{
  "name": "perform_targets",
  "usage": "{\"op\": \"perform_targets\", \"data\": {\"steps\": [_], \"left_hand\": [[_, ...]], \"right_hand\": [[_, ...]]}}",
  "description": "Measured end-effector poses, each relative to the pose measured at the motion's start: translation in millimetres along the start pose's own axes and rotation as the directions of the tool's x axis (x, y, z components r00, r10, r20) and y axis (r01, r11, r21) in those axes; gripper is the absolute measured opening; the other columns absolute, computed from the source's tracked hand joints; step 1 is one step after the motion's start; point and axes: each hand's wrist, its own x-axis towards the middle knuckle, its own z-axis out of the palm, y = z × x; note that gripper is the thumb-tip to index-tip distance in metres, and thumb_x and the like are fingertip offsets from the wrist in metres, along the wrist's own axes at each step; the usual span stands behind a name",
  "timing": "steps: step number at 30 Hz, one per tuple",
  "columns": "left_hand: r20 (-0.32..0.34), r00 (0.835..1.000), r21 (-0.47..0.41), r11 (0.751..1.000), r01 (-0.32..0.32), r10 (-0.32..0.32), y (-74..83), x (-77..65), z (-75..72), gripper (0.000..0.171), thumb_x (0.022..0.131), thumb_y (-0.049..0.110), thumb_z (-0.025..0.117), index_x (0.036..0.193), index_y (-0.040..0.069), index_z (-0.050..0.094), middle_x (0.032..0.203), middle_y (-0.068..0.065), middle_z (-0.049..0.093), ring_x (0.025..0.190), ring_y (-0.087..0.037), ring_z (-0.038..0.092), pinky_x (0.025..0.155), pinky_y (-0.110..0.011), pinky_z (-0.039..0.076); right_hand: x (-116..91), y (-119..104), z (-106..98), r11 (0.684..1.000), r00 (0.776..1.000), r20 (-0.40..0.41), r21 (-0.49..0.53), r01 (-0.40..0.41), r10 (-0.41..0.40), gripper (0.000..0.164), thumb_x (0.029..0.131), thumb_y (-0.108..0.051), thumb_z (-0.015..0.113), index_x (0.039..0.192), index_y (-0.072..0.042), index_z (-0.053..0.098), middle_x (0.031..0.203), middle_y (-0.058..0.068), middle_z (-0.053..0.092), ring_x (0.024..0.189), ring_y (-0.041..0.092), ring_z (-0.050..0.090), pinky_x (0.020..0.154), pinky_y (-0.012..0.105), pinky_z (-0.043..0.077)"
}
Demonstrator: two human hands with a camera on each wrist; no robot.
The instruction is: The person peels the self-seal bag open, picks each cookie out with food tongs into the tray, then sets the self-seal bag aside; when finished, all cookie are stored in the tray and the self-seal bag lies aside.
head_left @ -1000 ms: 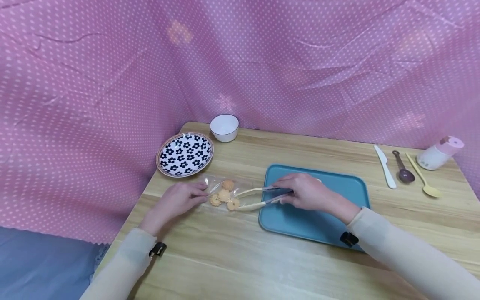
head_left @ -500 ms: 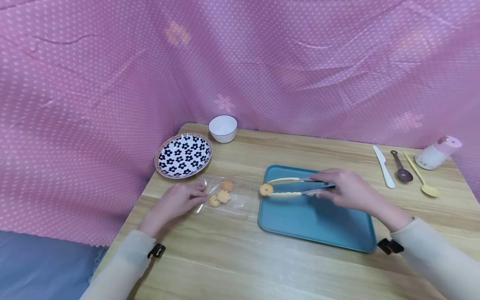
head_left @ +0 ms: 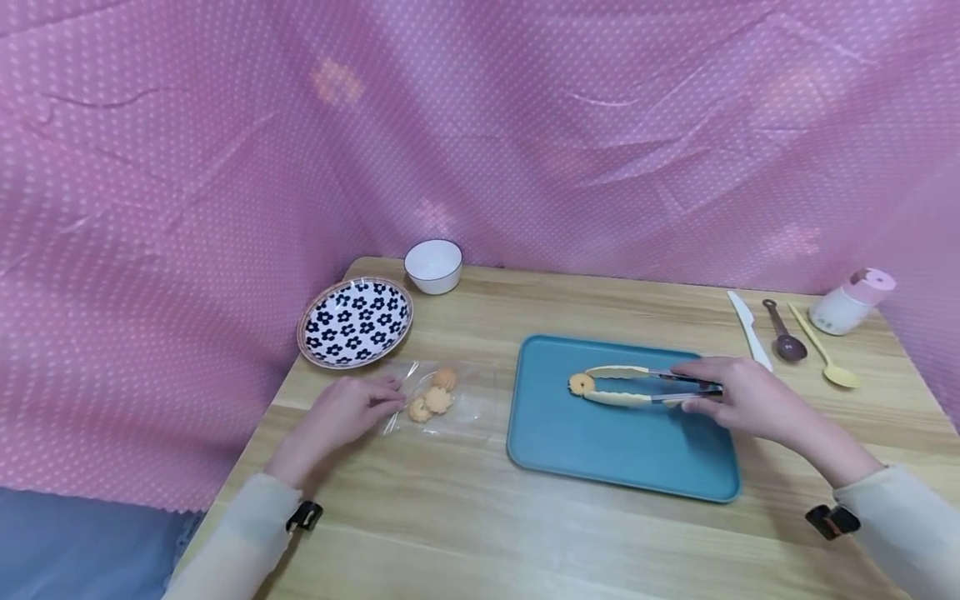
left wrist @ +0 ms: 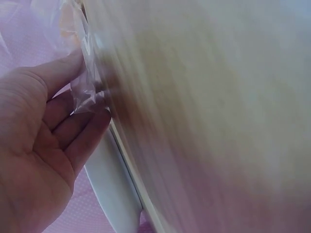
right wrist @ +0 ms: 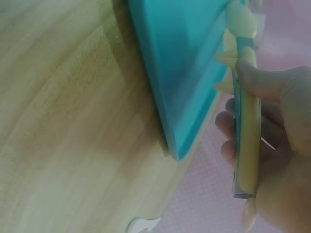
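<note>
My right hand [head_left: 742,396] grips a pair of tongs [head_left: 652,387] with cream tips, over the blue tray [head_left: 622,462]. At the tips of the tongs is a round cookie [head_left: 581,384] with a small hole, over the left half of the tray. In the right wrist view the thumb [right wrist: 262,80] and fingers close round the tongs' handle. My left hand [head_left: 348,412] pinches the left end of a clear plastic bag [head_left: 468,408] lying on the table. Inside the bag are several cookies [head_left: 438,400]. The left wrist view shows the bag's crinkled end [left wrist: 87,92] between thumb and fingers.
Behind the bag stand a flower-patterned plate [head_left: 356,323] and a white bowl [head_left: 434,268]. On the right lie a white knife [head_left: 750,329], a dark measuring spoon [head_left: 787,342] and a yellow spoon [head_left: 828,358], with a pink-topped bottle [head_left: 851,302] beside them. A pink dotted cloth [head_left: 525,150] hangs behind the table.
The right hand has drawn the tongs with one cookie rightward from the bag to over the tray. The left hand keeps its pinch on the bag. The head view has shifted slightly.
</note>
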Motion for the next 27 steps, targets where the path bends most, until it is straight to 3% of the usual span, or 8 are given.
{"op": "perform_targets", "data": {"steps": [7,12,15,23,27], "left_hand": [[0.006,1.0,-0.02,1.0,0.007,-0.007,-1.1,-1.4,0.1,0.021,0.09,0.037,0.076,0.108,0.027,0.078,0.136,-0.001,0.068,0.134,-0.027,0.062,0.117,-0.055,0.044],[-0.007,1.0,-0.024,1.0,0.0,0.0,-1.5,-1.7,-0.1,0.019,0.089,0.036,0.077,0.106,0.028,0.079,0.134,0.0,0.069,0.132,-0.027,0.063,0.116,-0.055,0.046],[-0.012,1.0,-0.027,1.0,-0.002,0.002,-1.0,-2.5,-0.5,0.018,0.089,0.035,0.077,0.105,0.029,0.079,0.133,0.0,0.07,0.131,-0.028,0.064,0.115,-0.055,0.046],[-0.02,1.0,-0.035,0.999,-0.001,0.0,-2.1,-3.1,-0.1,0.018,0.089,0.035,0.077,0.105,0.03,0.079,0.133,-0.001,0.07,0.131,-0.028,0.064,0.116,-0.056,0.045],[-0.009,1.0,-0.049,0.999,0.007,-0.008,-2.0,-2.1,-0.3,0.02,0.09,0.036,0.076,0.108,0.029,0.078,0.134,0.0,0.07,0.132,-0.027,0.063,0.117,-0.055,0.045]], "right_hand": [[-1,-4,-3,1.0,1.0,0.019,-0.011,-0.022,0.023,0.058,0.077,-0.026,0.089,0.13,-0.014,0.068,0.114,0.006,0.077,0.072,0.006,0.055,0.061,0.02,0.043],[6,-19,-5,1.0,0.999,-0.04,0.004,0.002,-0.001,0.058,0.078,-0.029,0.088,0.13,-0.012,0.068,0.116,0.009,0.077,0.095,0.02,0.073,0.075,0.041,0.061],[17,-33,-1,0.999,0.998,-0.053,0.031,0.042,-0.04,0.056,0.079,-0.029,0.087,0.13,-0.012,0.068,0.118,0.01,0.077,0.106,0.029,0.074,0.084,0.05,0.062],[54,-79,24,0.992,0.993,0.026,0.057,0.11,-0.112,0.052,0.086,-0.038,0.081,0.132,-0.018,0.068,0.128,0.004,0.074,0.115,0.022,0.072,0.091,0.043,0.063],[71,-100,36,0.987,0.989,0.039,0.073,0.141,-0.144,0.049,0.086,-0.038,0.081,0.129,-0.017,0.07,0.123,0.001,0.076,0.108,0.015,0.073,0.082,0.034,0.063]]}}
